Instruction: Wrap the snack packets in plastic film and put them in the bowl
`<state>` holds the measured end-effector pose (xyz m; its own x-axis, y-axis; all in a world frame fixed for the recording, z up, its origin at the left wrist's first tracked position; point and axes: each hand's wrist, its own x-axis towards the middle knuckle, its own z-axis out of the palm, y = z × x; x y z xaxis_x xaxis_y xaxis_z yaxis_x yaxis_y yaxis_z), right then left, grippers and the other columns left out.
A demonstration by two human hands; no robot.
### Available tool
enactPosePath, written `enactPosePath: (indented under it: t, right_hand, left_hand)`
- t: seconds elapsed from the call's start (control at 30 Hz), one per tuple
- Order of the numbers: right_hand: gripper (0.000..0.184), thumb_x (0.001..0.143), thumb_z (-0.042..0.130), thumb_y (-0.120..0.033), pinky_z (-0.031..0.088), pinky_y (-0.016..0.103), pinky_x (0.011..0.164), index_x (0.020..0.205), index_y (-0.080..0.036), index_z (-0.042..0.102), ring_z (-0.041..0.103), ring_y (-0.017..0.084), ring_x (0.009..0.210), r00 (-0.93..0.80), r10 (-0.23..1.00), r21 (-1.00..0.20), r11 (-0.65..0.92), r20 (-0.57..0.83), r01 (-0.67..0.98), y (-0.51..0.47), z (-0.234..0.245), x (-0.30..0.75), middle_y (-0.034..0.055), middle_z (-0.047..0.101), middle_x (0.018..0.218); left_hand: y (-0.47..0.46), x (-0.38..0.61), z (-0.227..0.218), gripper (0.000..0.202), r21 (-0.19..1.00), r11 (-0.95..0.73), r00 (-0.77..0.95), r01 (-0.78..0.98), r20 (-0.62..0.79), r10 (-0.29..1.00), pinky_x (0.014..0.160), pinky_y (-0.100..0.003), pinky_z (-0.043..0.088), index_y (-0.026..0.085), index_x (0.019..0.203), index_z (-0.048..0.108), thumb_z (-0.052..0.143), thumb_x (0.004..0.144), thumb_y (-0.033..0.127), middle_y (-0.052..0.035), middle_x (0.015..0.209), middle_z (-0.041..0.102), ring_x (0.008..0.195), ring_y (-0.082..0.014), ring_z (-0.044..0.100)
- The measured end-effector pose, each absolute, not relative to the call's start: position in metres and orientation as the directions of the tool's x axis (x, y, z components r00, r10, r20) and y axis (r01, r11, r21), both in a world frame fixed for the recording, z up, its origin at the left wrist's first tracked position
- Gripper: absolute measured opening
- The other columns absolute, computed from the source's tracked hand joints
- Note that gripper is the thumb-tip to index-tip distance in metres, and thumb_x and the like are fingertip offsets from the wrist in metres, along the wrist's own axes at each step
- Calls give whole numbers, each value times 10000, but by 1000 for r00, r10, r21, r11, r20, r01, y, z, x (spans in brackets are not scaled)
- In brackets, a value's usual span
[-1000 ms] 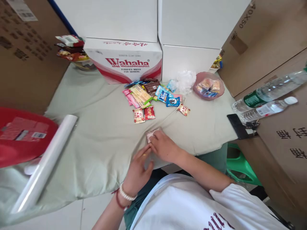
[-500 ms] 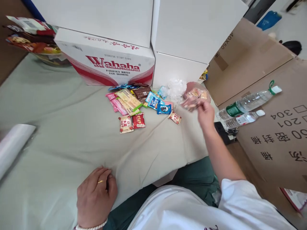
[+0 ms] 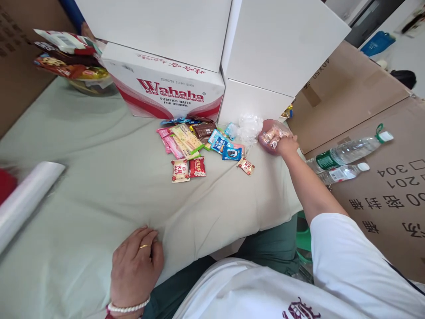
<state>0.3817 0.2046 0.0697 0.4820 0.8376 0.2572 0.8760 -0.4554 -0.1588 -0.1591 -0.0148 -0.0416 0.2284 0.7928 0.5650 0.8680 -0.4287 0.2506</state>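
Note:
My right hand [image 3: 288,145] reaches into a pinkish bowl [image 3: 264,144] of clear-wrapped snacks [image 3: 275,133]. Its fingers are hidden among the wrappers, so a grip does not show. Low on the cloth-covered table [image 3: 139,190] my left hand [image 3: 137,261] rests with its fingers curled together and nothing visible in them. Left of the bowl lie a crumpled clear plastic bag [image 3: 249,128] and a pile of small packets, among them a blue packet [image 3: 232,153], a brown packet [image 3: 205,130] and a pale green-edged packet [image 3: 187,136]. In front are a red packet [image 3: 198,167] and two cream packets [image 3: 180,170].
A Wahaha water carton [image 3: 166,88] and white boxes [image 3: 259,48] stand along the back. A bowl of snack bags [image 3: 89,86] sits at far left, a plastic roll [image 3: 29,199] nearer. Two bottles [image 3: 352,153] and large cardboard [image 3: 375,133] are on the right.
My right hand, which held a clear-wrapped snack beside the bowl, has moved right and down into the bowl. My left hand stays on the table. The view has shifted slightly.

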Motion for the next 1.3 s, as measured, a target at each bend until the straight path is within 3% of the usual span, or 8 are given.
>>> enactPosePath:
  t: [0.13,0.47,0.67,0.87,0.97,1.03,1.17,1.3]
  right_hand:
    - [410,983,546,-272,387,474,1030,1338,-86,633,405,348,1328,324,897,-8,-337,301,941,190,62,370,262,550,1409]
    - [220,892,472,-217,443,457,983,877,-200,691,527,307,1032,126,970,-107,-105,208,989,168,21,346,134,682,933]
    - [340,1000,504,-362,418,494,1050,1202,-176,704,480,357,1221,-41,929,-41,60,366,997,170,52,285,176,647,1236]
    - [257,996,544,-272,430,453,987,1107,-153,743,466,350,1205,-120,989,67,114,86,991,215,58,225,202,648,1279]
    - [250,1007,468,-213,423,445,1011,978,-169,712,506,324,1170,-55,986,-92,70,156,993,218,62,215,187,694,1139]
    - [207,1015,467,-273,450,426,1007,964,-203,654,569,285,1104,24,959,-361,83,283,929,205,72,213,137,703,1070]
    - [293,939,642,-547,549,344,800,944,-272,539,647,192,813,259,928,-917,162,267,365,156,97,210,-8,611,826]
    - [407,788,841,-521,416,224,479,874,-272,530,498,99,544,304,953,-992,49,12,-116,105,108,198,-59,523,735]
  left_hand:
    - [-16,-158,-41,174,247,-427,227,870,567,792,934,-467,547,162,1024,649,619,867,91,-166,1068,743,1043,-339,717]
    - [-16,-157,-37,181,238,-426,229,873,572,788,900,-440,535,172,1027,626,627,876,71,-139,1029,744,1040,-322,723]
    - [-18,-158,-39,191,245,-417,222,875,562,797,907,-435,538,176,1033,617,639,875,71,-124,1023,743,1045,-313,724]
    - [-20,-158,-40,191,262,-397,207,880,539,816,932,-425,529,191,1042,618,610,887,81,-106,1026,744,1068,-289,719]
    - [-22,-158,-42,197,294,-392,194,872,528,827,952,-428,528,193,1044,635,594,885,84,-110,1034,748,1083,-284,716]
    - [-23,-158,-45,202,344,-378,163,860,516,841,967,-427,525,203,1037,658,591,880,94,-105,1042,754,1096,-277,715]
    - [-25,-159,-39,168,506,-325,14,799,524,851,1008,-443,525,223,989,686,610,879,121,-93,1031,743,1131,-269,695]
    - [-20,-141,-11,90,779,-209,-177,591,378,909,993,-470,540,217,1000,685,630,933,243,-102,1071,696,1104,-264,671]
